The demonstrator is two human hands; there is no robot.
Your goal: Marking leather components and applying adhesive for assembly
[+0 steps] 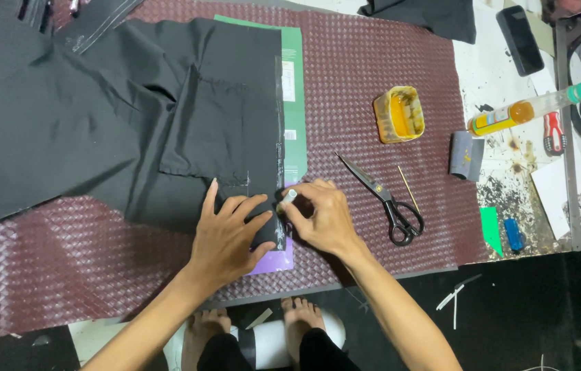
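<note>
A small white chalk stick [289, 197] is pinched in the right hand [321, 218] at the edge of the black woven fabric [132, 117], held flat just beside by the spread left hand [227, 237]; marking seems under way, calling next for a steady stroke along that edge

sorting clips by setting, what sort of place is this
Probably a small tailoring or garment workshop: black fabric spread on a maroon woven-pattern mat, black-handled steel scissors beside it, and the right hand pressing a small white marking stick to the cloth.
</note>
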